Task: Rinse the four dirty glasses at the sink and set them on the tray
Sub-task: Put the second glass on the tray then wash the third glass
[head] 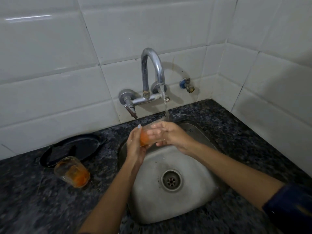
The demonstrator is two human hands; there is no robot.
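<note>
A clear glass (147, 134) with orange residue at its bottom lies tilted on its side over the steel sink (194, 206), under the water stream (166, 105) from the tap (152, 65). My left hand (135, 146) grips its base end. The fingers of my right hand (170, 134) reach into its open mouth. A second dirty glass (71, 172), smeared orange, stands on the counter left of the sink. Behind that glass, a black round tray (87, 146) rests on the counter with nothing on it.
The dark speckled granite counter (33, 200) surrounds the sink. White tiled walls (50, 65) rise behind and at the right, meeting in a corner. A lever handle (130, 111) and a small blue-capped valve (186, 84) stick out of the wall. The drain (171, 180) sits in the basin's middle.
</note>
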